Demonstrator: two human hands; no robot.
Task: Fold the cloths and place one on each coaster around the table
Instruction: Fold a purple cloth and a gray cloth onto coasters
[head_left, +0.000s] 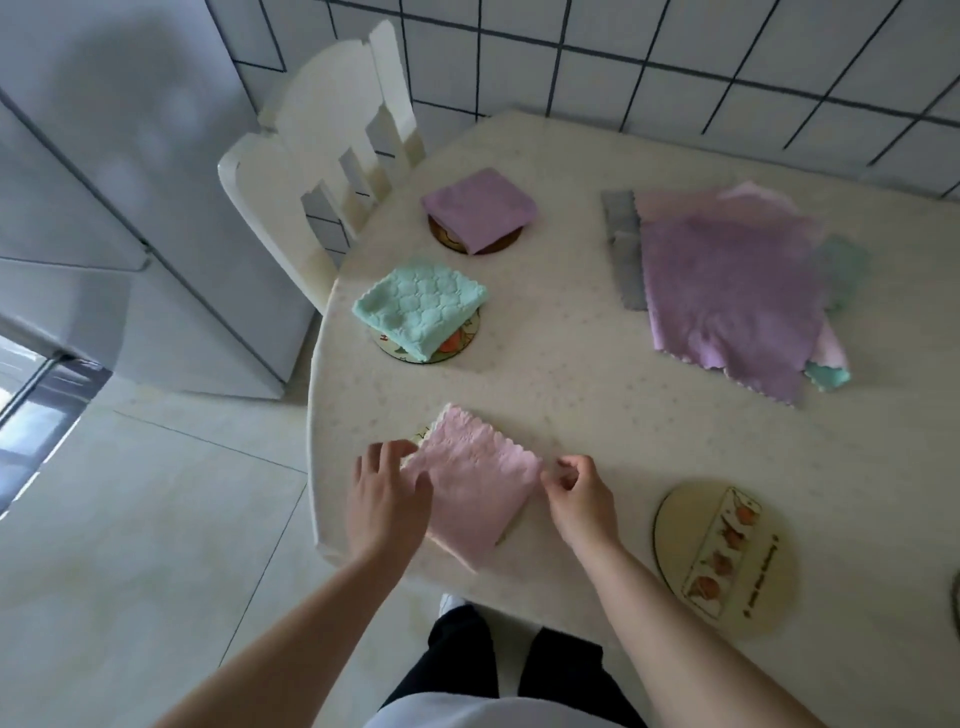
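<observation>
- The folded pink cloth (470, 486) lies near the front edge of the table (571, 364), right in front of the person. It sits on top of a coaster (423, 435), and only a tiny bit of that coaster peeks out at the cloth's far left corner. I think the cloth is there because this is its spot, and the hands are just making it neat.
- The left hand (387, 493) is at the left side of the pink cloth. Its fingers are bent a little and spread apart, and the tips touch the cloth's left edge. I cannot tell if they pinch the cloth or only rest on it.
- The right hand (574, 493) is at the cloth's right corner. Its fingers are curled in, and the thumb and first finger seem to pinch that corner (it is a bit blurry there).
- Two jobs look done. A folded purple cloth (479, 208) sits on a brown coaster (452, 240) at the far side, and a folded green cloth (420, 312) sits on a coaster with fruit pictures (457, 347) closer in. Both are set along the table's left edge, by the white chair (322, 156), like places for people to sit.
- One more bare coaster (722, 556) waits to the right of the hands, with no cloth on it yet.
- A pile of unfolded cloths (727, 280) lies spread flat at the far right. I think the next cloth will come from there.
</observation>
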